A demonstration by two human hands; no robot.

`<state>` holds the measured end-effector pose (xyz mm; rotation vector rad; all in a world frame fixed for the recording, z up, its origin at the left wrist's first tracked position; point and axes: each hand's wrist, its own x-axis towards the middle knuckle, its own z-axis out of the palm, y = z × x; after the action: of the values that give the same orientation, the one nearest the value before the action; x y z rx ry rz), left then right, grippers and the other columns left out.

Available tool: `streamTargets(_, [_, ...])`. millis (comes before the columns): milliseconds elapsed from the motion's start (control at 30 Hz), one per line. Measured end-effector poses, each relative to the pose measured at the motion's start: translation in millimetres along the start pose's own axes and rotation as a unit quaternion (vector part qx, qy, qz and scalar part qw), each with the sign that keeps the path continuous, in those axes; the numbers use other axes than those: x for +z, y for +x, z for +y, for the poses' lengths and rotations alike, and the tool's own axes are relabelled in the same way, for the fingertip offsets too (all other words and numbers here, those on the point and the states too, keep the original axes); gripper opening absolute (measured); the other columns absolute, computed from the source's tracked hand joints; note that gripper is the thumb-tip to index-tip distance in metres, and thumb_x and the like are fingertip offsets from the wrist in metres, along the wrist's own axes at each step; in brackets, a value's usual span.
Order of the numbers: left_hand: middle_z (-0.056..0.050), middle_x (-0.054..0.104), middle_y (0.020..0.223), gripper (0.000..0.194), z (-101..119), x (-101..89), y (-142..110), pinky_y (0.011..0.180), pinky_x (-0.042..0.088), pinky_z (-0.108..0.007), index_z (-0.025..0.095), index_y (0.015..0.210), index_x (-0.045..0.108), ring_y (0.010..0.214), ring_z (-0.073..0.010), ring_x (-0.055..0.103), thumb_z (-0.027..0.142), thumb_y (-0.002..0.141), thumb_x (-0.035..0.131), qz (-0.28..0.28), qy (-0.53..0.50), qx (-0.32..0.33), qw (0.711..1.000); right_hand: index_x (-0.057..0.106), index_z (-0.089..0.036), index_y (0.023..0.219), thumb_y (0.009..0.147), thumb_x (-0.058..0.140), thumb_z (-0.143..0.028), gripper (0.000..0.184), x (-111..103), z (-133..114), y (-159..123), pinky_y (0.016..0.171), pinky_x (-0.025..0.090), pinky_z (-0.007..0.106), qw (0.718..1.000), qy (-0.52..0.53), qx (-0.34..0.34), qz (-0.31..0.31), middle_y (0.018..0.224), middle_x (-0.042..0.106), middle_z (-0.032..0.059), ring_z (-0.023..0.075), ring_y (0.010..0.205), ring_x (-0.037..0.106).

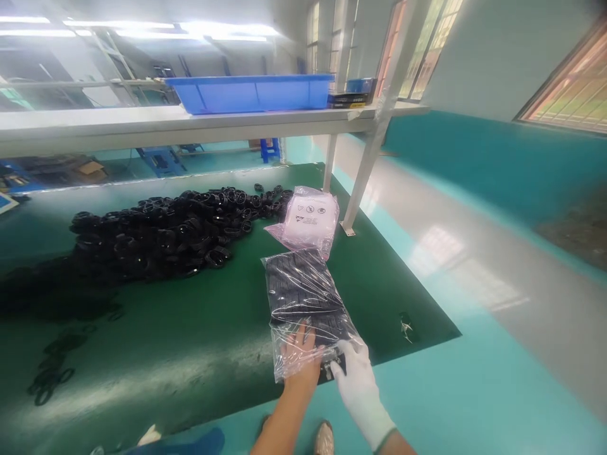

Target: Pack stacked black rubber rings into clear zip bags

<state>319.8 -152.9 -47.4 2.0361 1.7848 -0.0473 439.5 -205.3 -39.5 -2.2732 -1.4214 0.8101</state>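
A clear plastic bag point(303, 284) lies on the green table, with rows of thin black pieces point(306, 287) packed inside. My bare left hand point(300, 351) reaches in at the bag's near end, under the film, fingers spread against the black pieces. A white glove covers my right hand point(353, 366), which grips the bag's near right corner between thumb and fingers. Close to that thumb is a small black part with pale spots point(332, 366); its kind is unclear. Just beyond the bag sits a pink plastic bag point(310, 218) with a white printed label.
A large heap of black ring-like parts point(156, 234) covers the table's left and back, with a few loose rings point(50, 385) nearer me. Overhead, a shelf point(213, 126) carries a blue bin point(256, 93). Its metal post point(363, 174) stands at the right.
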Motion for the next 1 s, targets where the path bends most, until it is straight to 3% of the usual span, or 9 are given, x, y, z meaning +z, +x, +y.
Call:
streamTargets(133, [0.001, 0.032, 0.141, 0.046, -5, -1.5, 0, 0.101, 0.027, -0.048, 0.029, 0.125, 0.045, 0.124, -0.0311, 0.032, 0.038, 0.081, 0.041, 0.017, -0.006, 0.012, 1.0, 0.052, -0.018, 0.113, 0.074, 0.044, -0.019, 0.039, 1, -2, -2, 0.097, 0.034, 0.033, 1.0, -0.021, -0.018, -0.002, 0.125, 0.036, 0.0138, 0.0236, 0.112, 0.045])
streamTargets(233, [0.001, 0.032, 0.141, 0.045, -9, -4.0, 1, 0.101, 0.027, -0.045, 0.028, 0.125, 0.047, 0.123, -0.0295, 0.033, 0.036, 0.081, 0.041, 0.023, -0.008, 0.021, 0.999, 0.039, -0.022, 0.128, 0.076, 0.043, -0.018, 0.053, 1, -6, -4, 0.096, 0.034, 0.033, 0.998, -0.057, -0.025, -0.003, 0.129, 0.035, 0.0124, 0.0231, 0.116, 0.043])
streamTargets(333, [0.001, 0.031, 0.141, 0.047, -10, -6.8, 2, 0.101, 0.028, -0.042, 0.028, 0.125, 0.047, 0.123, -0.0289, 0.033, 0.031, 0.078, 0.043, 0.008, -0.002, 0.022, 1.0, 0.026, -0.03, 0.135, 0.074, 0.045, -0.015, 0.065, 0, -12, -4, 0.095, 0.035, 0.036, 0.995, -0.1, -0.016, -0.024, 0.134, 0.033, 0.011, 0.0247, 0.12, 0.039])
streamTargets(500, [-0.001, 0.032, 0.141, 0.046, -7, -6.1, 4, 0.099, 0.03, -0.043, 0.026, 0.125, 0.046, 0.122, -0.0305, 0.035, 0.033, 0.081, 0.037, 0.009, 0.026, 0.028, 0.999, 0.023, -0.028, 0.137, 0.072, 0.05, -0.017, 0.071, -1, -23, 2, 0.096, 0.033, 0.04, 0.993, -0.111, 0.02, -0.029, 0.137, 0.031, 0.0133, 0.0277, 0.12, 0.038])
streamTargets(700, [-0.002, 0.036, 0.139, 0.042, -4, -4.3, 3, 0.097, 0.029, -0.047, 0.029, 0.122, 0.049, 0.118, -0.0308, 0.038, 0.034, 0.08, 0.042, 0.029, 0.027, 0.018, 0.999, 0.027, -0.027, 0.136, 0.07, 0.05, -0.018, 0.07, -4, -16, 2, 0.097, 0.032, 0.038, 0.999, -0.04, 0.003, -0.029, 0.137, 0.03, 0.0115, 0.0272, 0.123, 0.035])
streamTargets(833, [-0.003, 0.036, 0.138, 0.046, -1, -6.8, 1, 0.1, 0.028, -0.044, 0.025, 0.125, 0.046, 0.12, -0.0286, 0.036, 0.035, 0.08, 0.043, 0.035, 0.009, 0.026, 0.999, 0.039, -0.025, 0.13, 0.073, 0.046, -0.023, 0.058, -2, -2, -15, 0.099, 0.03, 0.036, 0.998, -0.047, -0.026, -0.028, 0.13, 0.04, 0.0086, 0.0252, 0.12, 0.039])
streamTargets(1000, [-0.005, 0.028, 0.143, 0.058, 1, 12.7, -25, 0.105, 0.026, -0.038, 0.016, 0.135, 0.03, 0.128, -0.0248, 0.027, 0.021, 0.078, 0.042, 0.024, -0.015, 0.02, 0.999, 0.052, -0.024, 0.118, 0.074, 0.042, -0.027, 0.046, -1, 10, -45, 0.091, 0.038, 0.032, 0.989, -0.02, -0.073, -0.128, 0.116, 0.055, 0.0058, 0.0221, 0.104, 0.051])
